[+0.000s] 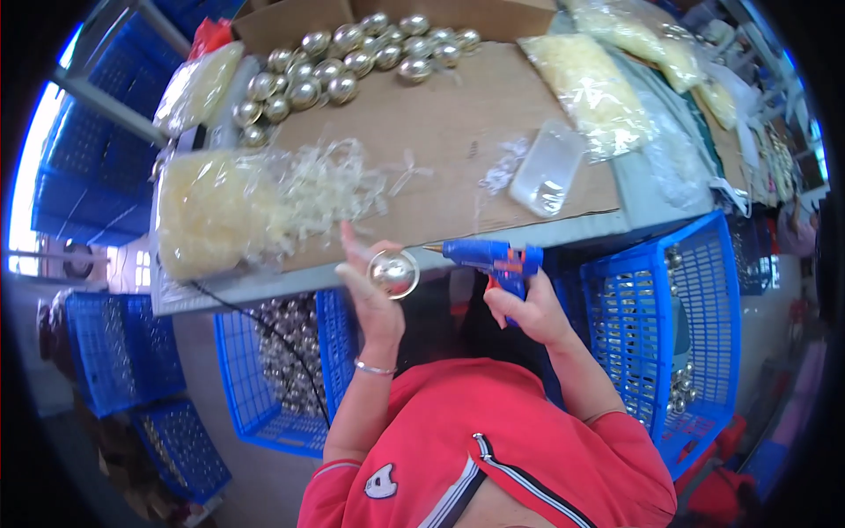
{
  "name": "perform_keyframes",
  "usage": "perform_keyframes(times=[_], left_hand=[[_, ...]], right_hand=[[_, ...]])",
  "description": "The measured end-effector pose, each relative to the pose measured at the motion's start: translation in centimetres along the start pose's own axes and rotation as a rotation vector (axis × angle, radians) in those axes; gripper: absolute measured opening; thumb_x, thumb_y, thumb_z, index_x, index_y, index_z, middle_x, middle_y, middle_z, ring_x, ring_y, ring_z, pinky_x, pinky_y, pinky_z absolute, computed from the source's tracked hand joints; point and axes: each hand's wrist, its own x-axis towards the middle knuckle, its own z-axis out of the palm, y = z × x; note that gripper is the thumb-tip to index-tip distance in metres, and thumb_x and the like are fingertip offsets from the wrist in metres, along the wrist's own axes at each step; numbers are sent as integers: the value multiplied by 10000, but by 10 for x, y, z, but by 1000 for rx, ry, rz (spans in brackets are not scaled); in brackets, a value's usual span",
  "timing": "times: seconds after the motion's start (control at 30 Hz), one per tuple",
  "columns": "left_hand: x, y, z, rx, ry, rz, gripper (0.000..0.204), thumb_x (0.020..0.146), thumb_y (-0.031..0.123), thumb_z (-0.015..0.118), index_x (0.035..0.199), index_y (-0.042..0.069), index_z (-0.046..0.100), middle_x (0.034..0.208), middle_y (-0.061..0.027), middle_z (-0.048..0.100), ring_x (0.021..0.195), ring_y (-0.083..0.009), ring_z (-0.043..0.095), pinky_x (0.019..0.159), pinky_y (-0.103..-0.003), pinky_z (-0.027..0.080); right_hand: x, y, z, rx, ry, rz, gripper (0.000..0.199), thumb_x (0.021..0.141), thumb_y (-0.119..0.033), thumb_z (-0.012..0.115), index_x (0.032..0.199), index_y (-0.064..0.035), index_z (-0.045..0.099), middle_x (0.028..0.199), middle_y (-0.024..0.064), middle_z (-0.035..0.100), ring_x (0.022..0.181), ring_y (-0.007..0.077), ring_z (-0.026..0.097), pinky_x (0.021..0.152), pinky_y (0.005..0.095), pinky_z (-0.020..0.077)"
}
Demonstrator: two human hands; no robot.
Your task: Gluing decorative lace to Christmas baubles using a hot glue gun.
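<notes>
Silver bauble [393,273] sits pinched in the fingertips of the left hand [370,295], just below the bench [458,132] edge. At its 3 o'clock, the blue glue gun [493,258] points its nozzle at it, gripped closed by the right hand [528,308]. Keeping the bauble steady with the nozzle close should give a neat dab.

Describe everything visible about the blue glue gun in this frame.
The glue gun has a blue plastic body with an orange trigger part and a thin pale metal nozzle. The right hand grips its handle from below, holding it roughly level in front of the table edge. The nozzle points toward the person's left, its tip close to the shiny silver ball in the left hand; whether they touch is unclear.
</notes>
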Motion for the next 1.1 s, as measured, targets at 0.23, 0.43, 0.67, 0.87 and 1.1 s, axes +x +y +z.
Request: perform_keyframes(times=[0.23,0.43,0.67,0.87,1.1], left_hand=[[-8,-18,-4,-106,-194,-104,671,950,499,371,1465,143,130,915,-99,575,739,-136,581,618,-257,514],[-27,-15,29,-72,-473,-322,501,887,212,581,1327,27,429,1020,-89,600,850,-104,583,738,-242,479],[-17,-26,45,10,-588,-439,322,789,244,717,1003,18,632,706,-5,575,615,-63,515,558,-205,390],[-13,-30,47,76,-728,-454,302,752,312,722,757,22,637,596,-23,543,512,-91,492,479,-233,366],[-6,-54,43,201,-686,-264,316,773,296,706,629,52,567,522,-20,496,457,-108,493,451,-259,383]], right_hand=[[24,-19,-55,274,213,-227,339,863,-109,517,1179,8,477,843,100,592,668,163,574,601,274,466],[26,11,-42,296,160,-227,295,878,-59,559,1163,12,526,1071,81,594,862,150,573,794,285,459],[30,27,-9,352,223,-175,291,896,-49,540,1179,15,537,1132,75,600,955,138,579,873,275,439],[28,30,-20,243,217,-91,328,904,-80,549,1216,19,515,1173,94,572,1016,157,563,892,281,432],[1,-18,36,-999,542,-474,228,827,-27,603,1049,25,592,949,82,585,866,152,576,718,273,450]])
